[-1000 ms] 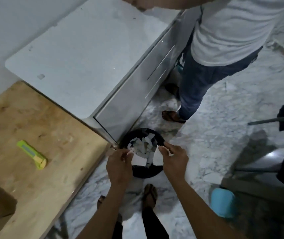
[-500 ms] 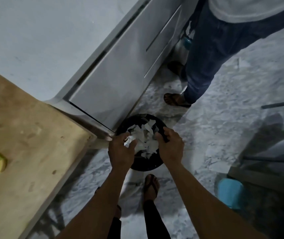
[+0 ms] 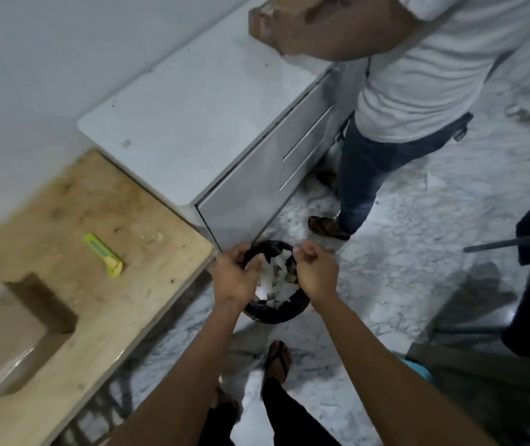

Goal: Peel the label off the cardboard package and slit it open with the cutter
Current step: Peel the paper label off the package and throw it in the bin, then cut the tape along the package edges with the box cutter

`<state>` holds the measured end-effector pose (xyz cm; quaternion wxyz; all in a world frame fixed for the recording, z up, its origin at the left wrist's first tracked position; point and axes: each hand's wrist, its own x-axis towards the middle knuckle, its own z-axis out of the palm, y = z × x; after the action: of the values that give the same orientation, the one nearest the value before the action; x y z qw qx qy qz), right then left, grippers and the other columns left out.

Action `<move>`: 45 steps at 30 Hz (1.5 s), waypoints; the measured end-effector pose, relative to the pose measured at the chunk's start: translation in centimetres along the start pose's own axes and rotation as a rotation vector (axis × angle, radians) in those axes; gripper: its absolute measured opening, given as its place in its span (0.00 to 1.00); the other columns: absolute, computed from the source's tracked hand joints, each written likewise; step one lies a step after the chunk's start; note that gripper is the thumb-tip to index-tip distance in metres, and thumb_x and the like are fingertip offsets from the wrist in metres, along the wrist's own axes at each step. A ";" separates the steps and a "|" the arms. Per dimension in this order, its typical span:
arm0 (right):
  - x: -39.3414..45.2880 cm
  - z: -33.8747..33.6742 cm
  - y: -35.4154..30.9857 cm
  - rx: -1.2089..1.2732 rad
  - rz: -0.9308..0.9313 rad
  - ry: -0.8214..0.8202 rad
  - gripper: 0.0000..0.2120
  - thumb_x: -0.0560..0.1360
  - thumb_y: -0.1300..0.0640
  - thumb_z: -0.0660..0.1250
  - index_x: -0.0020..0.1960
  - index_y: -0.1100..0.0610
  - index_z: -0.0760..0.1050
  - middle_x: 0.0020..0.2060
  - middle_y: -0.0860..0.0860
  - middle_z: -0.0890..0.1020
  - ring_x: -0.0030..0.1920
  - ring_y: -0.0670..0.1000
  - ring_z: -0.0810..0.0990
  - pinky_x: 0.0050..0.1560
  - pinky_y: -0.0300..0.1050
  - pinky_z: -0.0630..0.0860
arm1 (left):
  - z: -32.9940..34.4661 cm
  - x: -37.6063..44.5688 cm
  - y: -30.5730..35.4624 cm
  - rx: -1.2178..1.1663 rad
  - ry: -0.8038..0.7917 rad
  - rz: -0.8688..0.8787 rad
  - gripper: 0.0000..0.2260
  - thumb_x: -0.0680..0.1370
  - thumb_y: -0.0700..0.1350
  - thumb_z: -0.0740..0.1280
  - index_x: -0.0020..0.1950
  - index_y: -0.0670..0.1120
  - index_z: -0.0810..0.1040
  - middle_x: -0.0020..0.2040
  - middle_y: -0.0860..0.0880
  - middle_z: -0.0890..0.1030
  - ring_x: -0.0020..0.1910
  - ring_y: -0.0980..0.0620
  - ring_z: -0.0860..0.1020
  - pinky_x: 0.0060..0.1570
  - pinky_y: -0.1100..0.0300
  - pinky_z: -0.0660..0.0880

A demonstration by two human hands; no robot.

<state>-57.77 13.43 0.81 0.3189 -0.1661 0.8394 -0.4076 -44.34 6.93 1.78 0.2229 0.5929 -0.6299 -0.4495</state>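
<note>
Both my hands hang over a black bin point(image 3: 275, 313) on the floor, which is full of white label scraps point(image 3: 278, 278). My left hand point(image 3: 233, 280) points its curled fingers down into the bin, with the palm hidden. My right hand point(image 3: 315, 272) is closed in a fist above the bin's right rim, and nothing shows in it. The green and yellow cutter point(image 3: 103, 255) lies on the wooden table point(image 3: 148, 291) to the left. A brown cardboard package point(image 3: 9, 333) sits at the table's near left, partly out of frame.
A white cabinet point(image 3: 193, 117) with drawers stands behind the bin. Another person in a white shirt and jeans point(image 3: 386, 130) stands at its right end, holding a cardboard box point(image 3: 273, 20). The floor point(image 3: 402, 252) is marble. A blue object point(image 3: 418, 371) sits at lower right.
The white piece held between my hands a second ago is gone from them. My right hand has closed into a fist. The view swung back left, showing the cutter and package again.
</note>
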 end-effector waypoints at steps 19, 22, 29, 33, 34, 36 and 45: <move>-20.0 11.1 -7.6 -0.102 -0.466 -0.655 0.11 0.77 0.57 0.69 0.58 0.58 0.80 0.51 0.51 0.84 0.51 0.48 0.82 0.51 0.36 0.75 | -22.4 -16.1 -9.5 -0.050 0.519 -0.083 0.11 0.75 0.48 0.74 0.57 0.47 0.84 0.52 0.52 0.84 0.51 0.55 0.80 0.50 0.54 0.79; -23.3 13.8 -7.4 -0.145 -0.491 -0.759 0.12 0.77 0.57 0.68 0.60 0.56 0.79 0.51 0.48 0.82 0.49 0.43 0.80 0.45 0.26 0.72 | -24.0 -19.0 -12.7 -0.059 0.586 -0.160 0.11 0.76 0.47 0.73 0.58 0.47 0.83 0.54 0.50 0.84 0.51 0.53 0.80 0.50 0.53 0.80; -26.6 19.6 -9.4 -0.205 -0.529 -0.792 0.12 0.77 0.56 0.68 0.61 0.54 0.79 0.51 0.47 0.82 0.48 0.43 0.80 0.49 0.31 0.73 | -28.0 -19.1 -16.3 -0.100 0.697 -0.261 0.11 0.77 0.48 0.73 0.58 0.46 0.83 0.54 0.47 0.85 0.52 0.52 0.81 0.51 0.54 0.78; -25.0 23.2 -11.6 -0.226 -0.560 -0.763 0.12 0.78 0.60 0.66 0.60 0.58 0.78 0.51 0.49 0.81 0.51 0.47 0.80 0.44 0.25 0.70 | -29.4 -16.1 -16.9 -0.095 0.742 -0.302 0.16 0.79 0.50 0.69 0.63 0.43 0.80 0.59 0.45 0.83 0.56 0.49 0.80 0.52 0.59 0.71; -24.3 24.2 -12.1 -0.235 -0.576 -0.746 0.12 0.78 0.61 0.66 0.60 0.59 0.78 0.51 0.50 0.81 0.50 0.48 0.80 0.41 0.22 0.69 | -29.7 -15.1 -17.0 -0.090 0.755 -0.312 0.17 0.79 0.50 0.68 0.65 0.43 0.79 0.60 0.44 0.81 0.58 0.47 0.79 0.52 0.59 0.70; -22.4 26.4 -12.8 -0.247 -0.609 -0.692 0.12 0.78 0.62 0.66 0.60 0.59 0.79 0.52 0.53 0.83 0.51 0.50 0.81 0.42 0.24 0.70 | -30.4 -12.8 -17.5 -0.055 0.779 -0.320 0.18 0.80 0.51 0.67 0.66 0.43 0.77 0.63 0.42 0.79 0.62 0.44 0.77 0.54 0.58 0.70; -13.2 34.8 -12.6 -0.364 -0.498 -0.492 0.13 0.77 0.61 0.66 0.61 0.58 0.78 0.57 0.57 0.82 0.57 0.57 0.80 0.56 0.53 0.78 | -32.5 -4.2 -20.9 0.227 0.751 -0.436 0.19 0.80 0.55 0.65 0.68 0.48 0.75 0.71 0.39 0.70 0.68 0.37 0.69 0.61 0.43 0.72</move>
<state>-24.44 -7.28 -0.08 0.3670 -0.5113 0.7305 -0.2649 -5.60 3.33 1.61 0.2697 0.8545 -0.4111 -0.1675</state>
